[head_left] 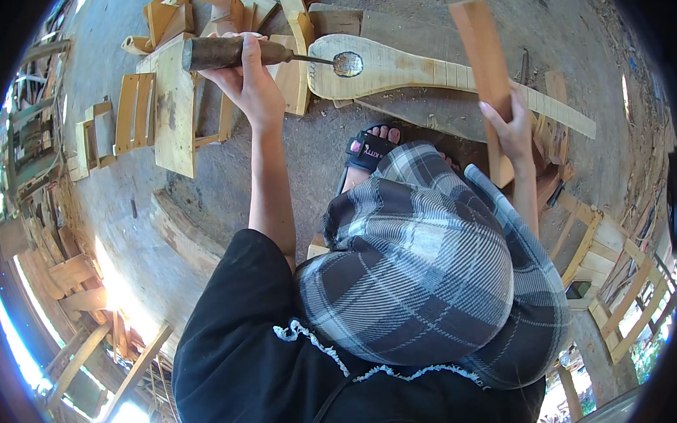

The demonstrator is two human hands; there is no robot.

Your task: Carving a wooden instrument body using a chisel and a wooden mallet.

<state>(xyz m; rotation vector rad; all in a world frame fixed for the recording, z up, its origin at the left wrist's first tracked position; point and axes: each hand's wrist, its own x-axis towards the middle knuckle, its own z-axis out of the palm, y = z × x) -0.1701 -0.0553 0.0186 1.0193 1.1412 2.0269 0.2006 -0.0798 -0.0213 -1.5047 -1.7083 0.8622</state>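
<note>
My left hand is closed round the thick, dark wooden handle of a chisel-like tool. Its thin metal shank points right, and the tip meets the small rough-edged round hole in a lute-shaped wooden instrument; the tip's shape cannot be made out. Pale and flat, the instrument has a rounded body at left and a long neck at right marked with cross lines. A reddish-brown wooden board stands across the neck, gripped near its lower part by my right hand. Some of that hand's fingers are hidden.
Planks lie under and behind the instrument. Cut wooden pieces and frames stand on the concrete floor at left. Slatted wooden frames are at lower right. My sandalled foot is just in front of the instrument.
</note>
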